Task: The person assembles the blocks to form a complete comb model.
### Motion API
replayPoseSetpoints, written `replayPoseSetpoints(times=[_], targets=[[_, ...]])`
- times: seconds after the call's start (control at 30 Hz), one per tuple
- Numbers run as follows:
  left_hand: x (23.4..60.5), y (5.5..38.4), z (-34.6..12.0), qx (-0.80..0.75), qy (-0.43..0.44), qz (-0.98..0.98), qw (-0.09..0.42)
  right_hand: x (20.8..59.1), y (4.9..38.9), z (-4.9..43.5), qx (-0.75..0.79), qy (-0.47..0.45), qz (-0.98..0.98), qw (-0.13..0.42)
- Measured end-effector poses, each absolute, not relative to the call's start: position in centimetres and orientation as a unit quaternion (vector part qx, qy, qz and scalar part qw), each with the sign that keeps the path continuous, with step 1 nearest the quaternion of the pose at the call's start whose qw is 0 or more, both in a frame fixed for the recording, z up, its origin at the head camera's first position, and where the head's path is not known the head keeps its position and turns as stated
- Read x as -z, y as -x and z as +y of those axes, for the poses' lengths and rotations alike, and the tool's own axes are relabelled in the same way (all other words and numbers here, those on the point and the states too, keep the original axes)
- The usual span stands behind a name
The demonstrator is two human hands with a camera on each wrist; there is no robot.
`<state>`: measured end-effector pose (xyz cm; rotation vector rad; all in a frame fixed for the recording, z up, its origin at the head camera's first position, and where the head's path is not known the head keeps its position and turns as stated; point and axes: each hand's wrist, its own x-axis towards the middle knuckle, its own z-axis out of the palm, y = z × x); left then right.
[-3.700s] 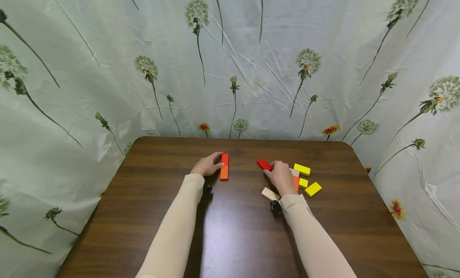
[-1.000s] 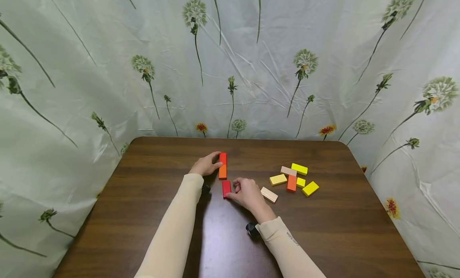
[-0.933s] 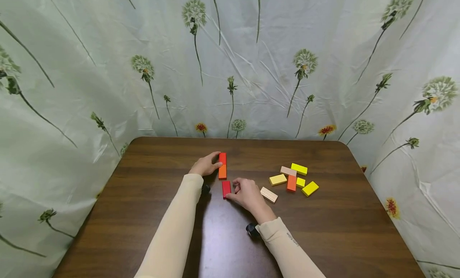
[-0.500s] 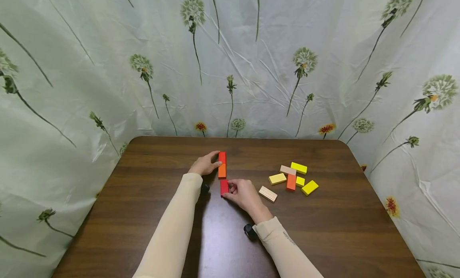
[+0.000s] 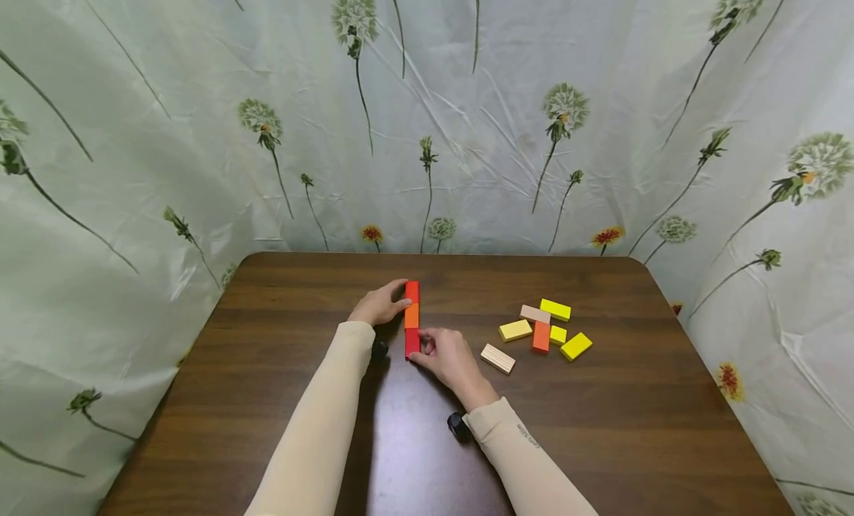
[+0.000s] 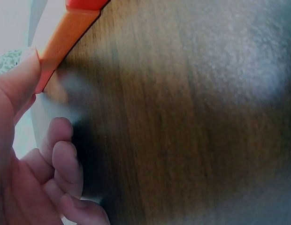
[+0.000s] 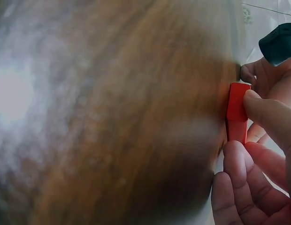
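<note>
Three wooden blocks lie end to end on the brown table (image 5: 280, 427), forming a row that runs away from me. The farthest is a red-orange block (image 5: 413, 290), the middle one an orange block (image 5: 411, 316), the nearest a red block (image 5: 411, 343). My left hand (image 5: 376, 306) holds the far block, index finger at its far end and thumb on the left side near the joint with the orange block (image 6: 72, 30). My right hand (image 5: 455, 359) pinches the red block (image 7: 238, 104), with the thumb at its near end and a finger by its right side.
To the right lie a striped pale wood block (image 5: 497, 359), a pale yellow block (image 5: 516, 331), a pinkish block (image 5: 535, 313), an orange-red block (image 5: 541, 338) and several bright yellow blocks (image 5: 576, 346). A flowered cloth (image 5: 494, 130) hangs behind the table's far edge.
My right hand has brought the red block from the right-hand group to the row's near end, turned it lengthwise and closed the gap to the orange block. My left hand has stayed put.
</note>
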<state>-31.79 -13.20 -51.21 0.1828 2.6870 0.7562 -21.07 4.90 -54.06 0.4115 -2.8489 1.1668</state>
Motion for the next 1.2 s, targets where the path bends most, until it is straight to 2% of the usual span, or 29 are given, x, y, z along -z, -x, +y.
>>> replayPoseSetpoints(times=[0.2, 0.43, 0.7, 1.2], targets=[[51.6, 32.1, -13.1, -0.269, -0.063, 0.944, 0.183, 54.0, 21.0, 5.0, -0.372, -0.135, -0.918, 0.019], [52.1, 32.6, -13.4, -0.268, -0.069, 0.946, 0.171, 53.8, 21.2, 4.8, -0.373, -0.141, -0.917, 0.016], [51.1, 32.0, -13.2, -0.266, -0.066, 0.946, 0.175, 53.4, 21.4, 4.9, -0.352, -0.170, -0.920, 0.016], [51.3, 31.6, -13.4, -0.242, -0.088, 0.951, 0.171, 53.0, 21.4, 4.5, -0.361, -0.159, -0.919, -0.014]])
